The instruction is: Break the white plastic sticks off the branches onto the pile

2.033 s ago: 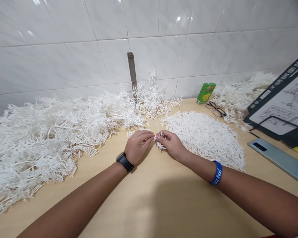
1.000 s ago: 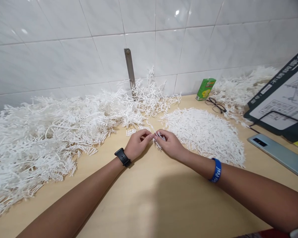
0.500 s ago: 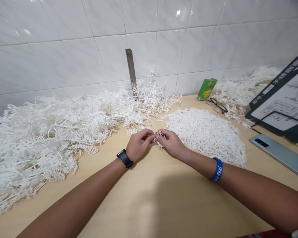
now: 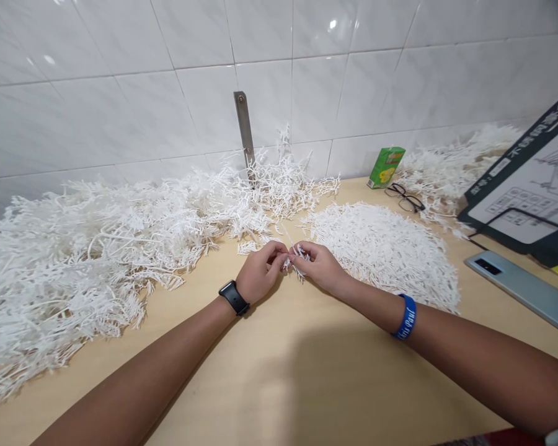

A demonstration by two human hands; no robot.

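My left hand (image 4: 261, 271) and my right hand (image 4: 323, 266) meet above the middle of the wooden table (image 4: 242, 365), fingertips pinched close together. Between them is a small white branched piece (image 4: 299, 272), its thin ends hanging below the fingers; both hands grip it. Left of my hands lies a big tangled heap of white branched pieces (image 4: 97, 248). A flatter pile of small white pieces (image 4: 385, 248) spreads just right of my right hand. One little white piece (image 4: 247, 248) rests on the table beside my left hand.
A metal strip (image 4: 244, 127) leans on the tiled wall (image 4: 134, 118). Toward the right stand a green box (image 4: 386, 167), glasses (image 4: 405, 198), another white heap (image 4: 451, 161), a phone (image 4: 523, 288) and a dark printed box (image 4: 534, 179) with a black cable.
Both hands stay nearly in place, with the fingertips shifted slightly. A little more of the white piece's ends shows beneath the left fingertips.
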